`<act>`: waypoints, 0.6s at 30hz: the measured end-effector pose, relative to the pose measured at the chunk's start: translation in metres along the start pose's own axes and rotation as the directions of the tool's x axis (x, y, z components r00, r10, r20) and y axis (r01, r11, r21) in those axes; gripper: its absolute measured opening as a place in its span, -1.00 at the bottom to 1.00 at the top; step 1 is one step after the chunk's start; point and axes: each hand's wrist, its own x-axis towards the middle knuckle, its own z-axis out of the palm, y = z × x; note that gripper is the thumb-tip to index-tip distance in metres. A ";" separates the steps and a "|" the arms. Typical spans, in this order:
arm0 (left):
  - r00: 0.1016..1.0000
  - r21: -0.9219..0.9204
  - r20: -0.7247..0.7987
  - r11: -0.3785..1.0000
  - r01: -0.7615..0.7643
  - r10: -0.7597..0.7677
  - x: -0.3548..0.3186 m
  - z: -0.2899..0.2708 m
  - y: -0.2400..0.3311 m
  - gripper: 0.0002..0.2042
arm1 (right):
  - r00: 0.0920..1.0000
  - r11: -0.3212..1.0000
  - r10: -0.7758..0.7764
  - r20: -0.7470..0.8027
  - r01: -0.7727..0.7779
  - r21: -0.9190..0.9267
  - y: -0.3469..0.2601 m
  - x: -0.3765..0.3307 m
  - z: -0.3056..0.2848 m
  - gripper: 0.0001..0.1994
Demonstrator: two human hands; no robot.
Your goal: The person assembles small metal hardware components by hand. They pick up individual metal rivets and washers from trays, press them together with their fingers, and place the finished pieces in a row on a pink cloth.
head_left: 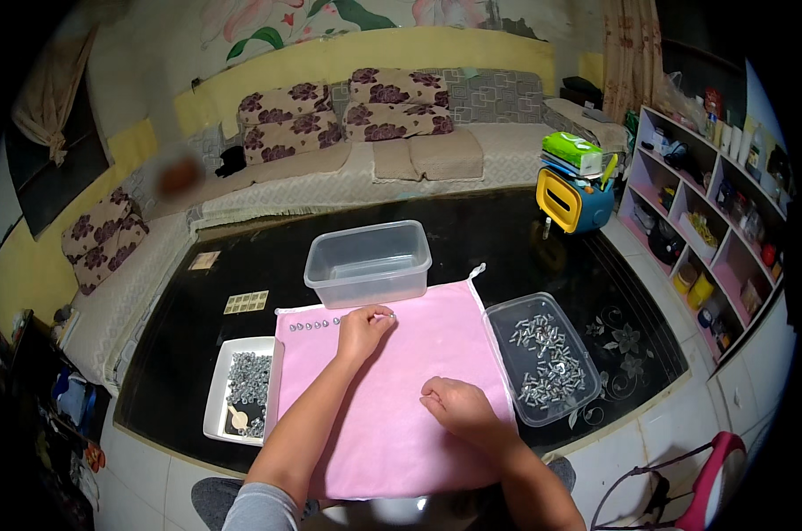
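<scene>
On the pink cloth (pixel 392 425), a short row of small silver nuts (pixel 309 327) runs along the far left edge. My left hand (pixel 364 332) is at the right end of this row, its fingers pinched on what looks like another small nut; the hand covers part of the cloth there. My right hand (pixel 458 407) is above the cloth's right half with its fingers curled closed, and whatever they hold is hidden. Left of the cloth, a white tray (pixel 213 389) contains many silver nuts (pixel 249 379). On the right, a clear plastic lid (pixel 505 329) bears many loose bolts (pixel 551 363).
Beyond the cloth stands a clear plastic tub (pixel 365 288) on the black table (pixel 471 232). A yellow-and-blue box (pixel 567 202) topped by a green tissue pack (pixel 571 152) sits at the far right. A sofa (pixel 507 150) and a shelf unit (pixel 684 208) surround the table.
</scene>
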 end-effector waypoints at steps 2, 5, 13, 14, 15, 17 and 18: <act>0.999 0.084 -0.019 0.996 -0.039 0.041 0.011 0.009 0.006 -0.83 | 0.999 0.999 -0.043 0.003 0.043 -0.010 0.005 -0.001 0.000 -0.86; 0.998 0.165 -0.043 0.986 -0.028 0.035 0.024 0.019 0.004 -0.83 | 0.998 0.998 -0.064 0.010 0.064 0.006 0.009 -0.002 -0.001 -0.87; 0.996 0.352 -0.058 0.932 0.088 -0.072 0.034 0.028 -0.007 -0.86 | 0.987 0.988 -0.149 -0.051 0.151 0.026 0.014 -0.003 0.004 -0.90; 0.995 0.351 -0.062 0.932 0.095 -0.078 0.033 0.026 -0.007 -0.85 | 0.988 0.989 -0.145 -0.048 0.147 0.026 0.013 -0.003 0.004 -0.89; 0.997 0.340 -0.069 0.938 0.060 -0.039 0.031 0.024 -0.006 -0.84 | 0.989 0.990 -0.141 -0.044 0.142 0.022 0.012 -0.003 0.004 -0.89; 0.995 0.320 -0.087 0.947 -0.010 0.040 0.025 0.018 -0.005 -0.82 | 0.987 0.988 -0.154 -0.038 0.155 0.023 0.011 -0.003 0.003 -0.90; 0.998 0.310 -0.049 0.950 -0.028 0.045 0.018 0.015 0.001 -0.82 | 0.985 0.985 -0.167 -0.041 0.169 0.026 0.015 -0.003 0.001 -0.90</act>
